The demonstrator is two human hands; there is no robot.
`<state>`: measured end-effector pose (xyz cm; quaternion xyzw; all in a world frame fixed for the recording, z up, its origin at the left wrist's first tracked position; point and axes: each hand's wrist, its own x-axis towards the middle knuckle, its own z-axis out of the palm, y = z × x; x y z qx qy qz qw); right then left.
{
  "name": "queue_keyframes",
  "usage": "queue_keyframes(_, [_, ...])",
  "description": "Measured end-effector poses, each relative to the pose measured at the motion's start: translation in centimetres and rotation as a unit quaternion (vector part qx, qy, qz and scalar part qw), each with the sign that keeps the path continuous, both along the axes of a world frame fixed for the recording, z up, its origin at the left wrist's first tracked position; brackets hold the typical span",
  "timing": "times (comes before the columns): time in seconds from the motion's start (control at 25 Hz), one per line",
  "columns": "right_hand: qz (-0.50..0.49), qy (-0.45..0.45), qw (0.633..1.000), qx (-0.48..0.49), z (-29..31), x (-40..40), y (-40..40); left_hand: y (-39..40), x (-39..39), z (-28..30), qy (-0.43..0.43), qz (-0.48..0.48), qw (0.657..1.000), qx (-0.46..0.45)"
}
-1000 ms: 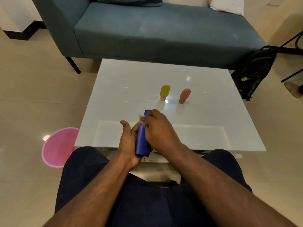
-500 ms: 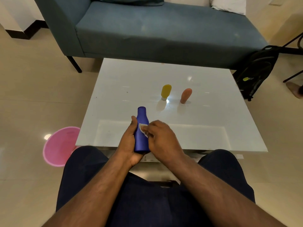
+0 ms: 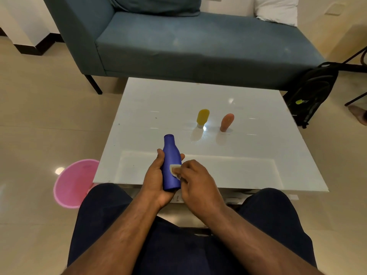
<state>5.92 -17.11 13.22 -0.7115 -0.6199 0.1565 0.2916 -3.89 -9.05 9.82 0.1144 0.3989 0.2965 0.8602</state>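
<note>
A glossy white table [image 3: 258,155] carries a yellow bottle [image 3: 203,117] beside an orange bottle [image 3: 227,122], both upright

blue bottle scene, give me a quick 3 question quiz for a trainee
1. True or false: the left hand grips the blue bottle around its lower body.
2. What does the right hand pinch against the blue bottle?
A) a small pale pad
B) a red cap
C) a metal spoon
3. Fill in: the yellow bottle and the orange bottle stand side by side on the white ____.

Key
1. True.
2. A.
3. table.
</note>
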Motion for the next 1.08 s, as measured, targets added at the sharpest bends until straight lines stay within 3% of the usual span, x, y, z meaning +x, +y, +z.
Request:
queue_keyframes(0.08, [0.037,-0.045,0.998,0.016,-0.2,-0.8,-1.1,0.1,-0.1,0.0,0.0,-0.007,1.0,-0.002])
queue_keyframes(0.28, [-0.051,0.066,0.997,-0.005,0.6,1.4,3.0,-0.8,0.3,0.3,0.013,-0.034,0.999,0.016])
queue_keyframes(0.4, [-0.072,0.031,0.997,0.012,1.2,3.0,5.6,-1.2,0.6,0.5,0.05,-0.052,0.996,0.05])
queue_keyframes(0.6, [-0.055,0.079,0.995,0.005,0.6,1.9,3.2,-1.2,0.6,0.6,0.033,-0.054,0.996,0.056])
queue_keyframes(0.84, [-0.073,0.027,0.997,0.015,1.5,3.6,5.2,-1.6,1.1,0.6,0.096,-0.095,0.985,0.109])
queue_keyframes(1.0, [0.029,-0.073,0.997,0.023,0.6,2.8,4.3,-1.4,0.9,0.3,0.099,-0.081,0.984,0.125])
queue_keyframes(1.08, [-0.033,-0.046,0.998,0.02,1.2,3.9,5.0,-1.5,0.9,0.2,0.122,-0.093,0.979,0.135])
